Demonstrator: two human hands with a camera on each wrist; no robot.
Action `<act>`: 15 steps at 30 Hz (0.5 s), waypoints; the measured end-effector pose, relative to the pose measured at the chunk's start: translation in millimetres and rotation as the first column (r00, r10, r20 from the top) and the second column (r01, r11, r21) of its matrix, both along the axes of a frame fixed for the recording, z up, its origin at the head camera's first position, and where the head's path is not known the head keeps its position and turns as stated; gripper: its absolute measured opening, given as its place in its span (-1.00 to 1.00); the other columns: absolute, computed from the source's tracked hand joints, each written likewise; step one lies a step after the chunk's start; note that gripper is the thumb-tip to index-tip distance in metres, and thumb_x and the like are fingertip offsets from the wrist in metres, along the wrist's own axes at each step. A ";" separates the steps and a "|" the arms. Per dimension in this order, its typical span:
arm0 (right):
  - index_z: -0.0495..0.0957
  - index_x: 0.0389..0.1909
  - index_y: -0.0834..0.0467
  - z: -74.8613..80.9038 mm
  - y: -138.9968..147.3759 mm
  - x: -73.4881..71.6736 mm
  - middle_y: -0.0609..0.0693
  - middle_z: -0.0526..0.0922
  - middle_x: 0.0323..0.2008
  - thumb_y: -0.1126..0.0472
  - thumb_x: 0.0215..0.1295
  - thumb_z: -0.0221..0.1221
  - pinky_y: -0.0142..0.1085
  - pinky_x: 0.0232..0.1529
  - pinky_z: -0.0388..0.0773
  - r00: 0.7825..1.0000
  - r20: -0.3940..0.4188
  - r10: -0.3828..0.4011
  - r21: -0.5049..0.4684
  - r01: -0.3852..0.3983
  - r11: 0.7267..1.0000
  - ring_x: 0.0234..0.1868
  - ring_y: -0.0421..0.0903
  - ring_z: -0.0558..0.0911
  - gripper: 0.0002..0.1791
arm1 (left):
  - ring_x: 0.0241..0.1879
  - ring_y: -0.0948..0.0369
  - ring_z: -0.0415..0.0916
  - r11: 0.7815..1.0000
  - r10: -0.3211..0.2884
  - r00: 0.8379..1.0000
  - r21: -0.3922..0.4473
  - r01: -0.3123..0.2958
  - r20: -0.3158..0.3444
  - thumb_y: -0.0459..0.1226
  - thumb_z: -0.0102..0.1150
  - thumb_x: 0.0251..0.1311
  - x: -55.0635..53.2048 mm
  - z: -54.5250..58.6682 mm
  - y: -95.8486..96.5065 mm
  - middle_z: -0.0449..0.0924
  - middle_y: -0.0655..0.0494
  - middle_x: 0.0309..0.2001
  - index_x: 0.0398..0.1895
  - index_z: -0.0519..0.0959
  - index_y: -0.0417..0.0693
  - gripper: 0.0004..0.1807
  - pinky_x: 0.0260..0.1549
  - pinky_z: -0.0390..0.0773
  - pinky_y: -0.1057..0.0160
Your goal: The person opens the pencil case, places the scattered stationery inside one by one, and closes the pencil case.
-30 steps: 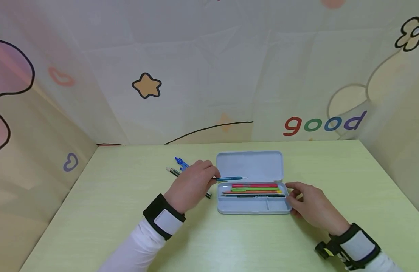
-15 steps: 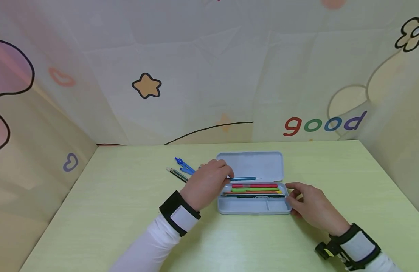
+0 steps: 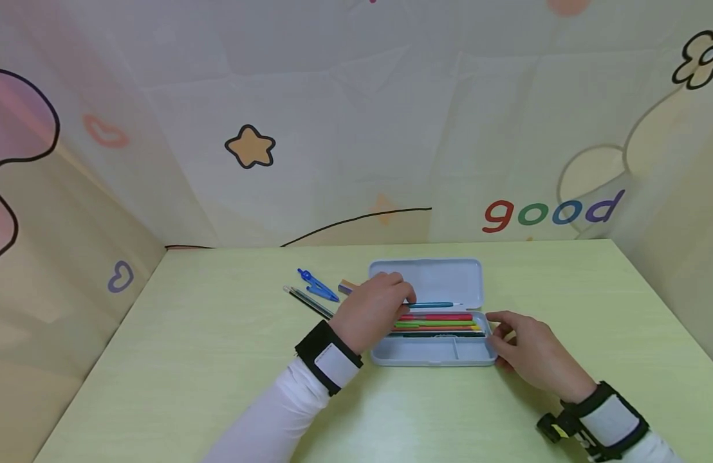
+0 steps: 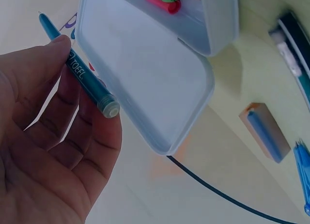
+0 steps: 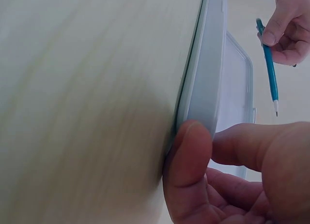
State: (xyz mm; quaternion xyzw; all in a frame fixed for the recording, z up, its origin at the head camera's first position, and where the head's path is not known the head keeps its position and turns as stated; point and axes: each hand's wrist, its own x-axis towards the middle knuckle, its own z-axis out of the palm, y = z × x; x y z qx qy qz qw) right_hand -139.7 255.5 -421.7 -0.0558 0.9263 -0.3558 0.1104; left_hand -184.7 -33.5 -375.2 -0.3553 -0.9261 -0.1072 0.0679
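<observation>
My left hand [image 3: 370, 312] pinches a teal pen [image 3: 432, 305] between thumb and fingers, over the back of an open light-blue pencil case [image 3: 414, 352]. The pen lies level in the head view, tip to the right. White lettering shows on its barrel in the left wrist view. Inside the case's rear compartment lie a red pen [image 3: 440, 317], a green pen [image 3: 443, 323] and other slim pens or pencils; the front compartment holds nothing. My right hand [image 3: 527, 347] grips the case's right end, fingertips [image 5: 191, 141] against its side wall.
Left of the case lie a blue compass [image 3: 318, 285], an eraser [image 3: 346, 287] and dark pencils [image 3: 307, 302], partly covered by my left hand. The case's lid [image 3: 432, 280] lies folded back toward the printed cloth backdrop [image 3: 333, 180] behind the table [image 3: 217, 360].
My left hand has carried the teal pen rightward over the case, uncovering the compass and the eraser. My right hand has stayed at the case's right end.
</observation>
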 end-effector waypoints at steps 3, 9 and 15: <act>0.39 0.42 0.41 0.1 0.0 -0.1 0.09 0.59 -0.19 0.30 0.52 0.24 -0.32 -0.46 0.60 1.000 0.000 0.001 0.000 -0.001 1.000 -0.44 -0.08 0.60 -0.45 | -0.12 0.20 0.59 1.000 -0.004 1.000 -0.011 0.004 0.002 -0.27 0.39 0.42 -0.9 -1.0 5.4 0.70 0.15 -0.12 -0.04 0.78 0.02 -0.87 -0.06 0.60 0.38; 0.39 0.43 0.41 0.8 -0.1 -0.2 0.09 0.59 -0.18 0.29 0.52 0.25 -0.32 -0.46 0.59 1.000 0.008 -0.001 0.005 0.001 1.000 -0.43 -0.08 0.59 -0.44 | -0.13 0.23 0.58 1.000 0.002 1.000 -0.024 -0.001 0.014 -0.25 0.40 0.41 -5.5 -7.7 15.3 0.69 0.18 -0.13 -0.05 0.76 0.04 -0.88 -0.12 0.59 0.42; 0.39 0.43 0.41 1.0 -0.4 0.1 0.09 0.59 -0.18 0.29 0.52 0.25 -0.32 -0.46 0.60 1.000 0.004 0.000 0.004 0.000 1.000 -0.43 -0.08 0.59 -0.45 | -0.12 0.22 0.59 0.999 -0.003 1.000 -0.034 0.004 0.012 -0.23 0.39 0.42 -8.1 -9.9 23.2 0.68 0.17 -0.14 -0.05 0.76 0.03 -0.88 -0.09 0.60 0.39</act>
